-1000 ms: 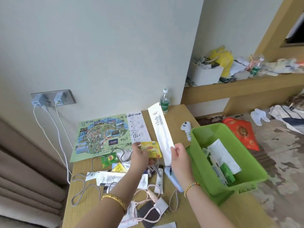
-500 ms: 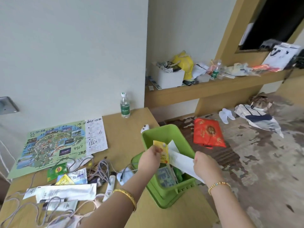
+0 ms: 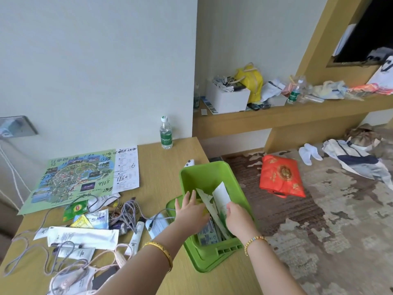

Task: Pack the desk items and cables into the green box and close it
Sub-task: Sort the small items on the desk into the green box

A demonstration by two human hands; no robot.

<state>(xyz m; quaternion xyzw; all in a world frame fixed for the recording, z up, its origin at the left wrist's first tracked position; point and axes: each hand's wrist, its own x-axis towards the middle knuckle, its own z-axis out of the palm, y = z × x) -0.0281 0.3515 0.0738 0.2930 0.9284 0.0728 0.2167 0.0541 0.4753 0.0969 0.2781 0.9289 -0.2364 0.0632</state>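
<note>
The green box (image 3: 204, 173) stands at the desk's right edge on its green lid (image 3: 202, 266). Both hands are inside it. My left hand (image 3: 189, 209) lies flat with straight fingers on the contents, a yellow packet showing under it. My right hand (image 3: 238, 218) holds the lower end of a long white packet (image 3: 221, 194) that leans in the box beside other papers. On the desk to the left lie grey cables (image 3: 127, 211), a pink cable (image 3: 70, 277), a white sleeve (image 3: 85, 236), a white tube (image 3: 136, 235) and tea sachets (image 3: 75, 209).
A printed map (image 3: 72, 179) lies by the wall, and a water bottle (image 3: 165, 134) stands at the back of the desk. A small white gadget (image 3: 190, 162) sits behind the box. On the floor to the right lies a red bag (image 3: 280, 177).
Both hands carried the yellow packet and the long white packet from above the desk into the box. The left hand has let go and flattened.
</note>
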